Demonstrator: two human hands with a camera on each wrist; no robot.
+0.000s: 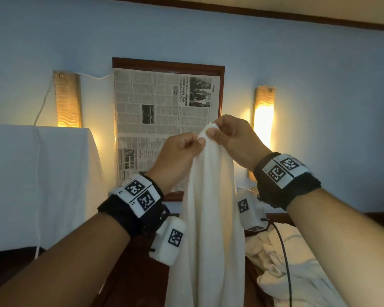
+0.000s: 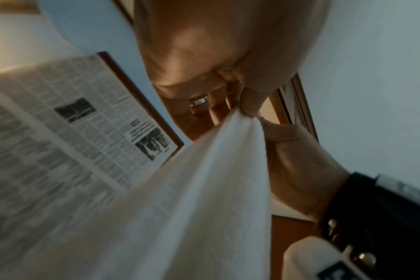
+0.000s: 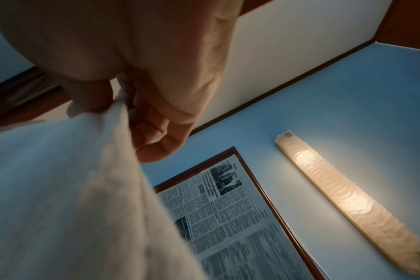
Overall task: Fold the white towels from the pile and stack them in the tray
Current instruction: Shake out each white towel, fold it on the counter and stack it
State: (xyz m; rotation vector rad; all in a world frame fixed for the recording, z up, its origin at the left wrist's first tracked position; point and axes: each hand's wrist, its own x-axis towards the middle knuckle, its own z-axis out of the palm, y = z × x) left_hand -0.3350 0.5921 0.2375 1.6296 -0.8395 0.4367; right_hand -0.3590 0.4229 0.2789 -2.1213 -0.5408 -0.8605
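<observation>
The long white terry towel (image 1: 211, 218) hangs down the centre of the frame, bunched rather than spread — its weight could drag the pinched top free, or it may fold crooked if the corners aren't found. The rumpled white towel pile (image 1: 297, 262) lies lower right; no tray shows. The right hand (image 1: 235, 140) and left hand (image 1: 180, 154), close together at mid-frame, each pinch the towel's top edge between thumb and curled fingers

Dim, warm wall-lamp (image 1: 263, 116) glow, wrist-view blur
</observation>
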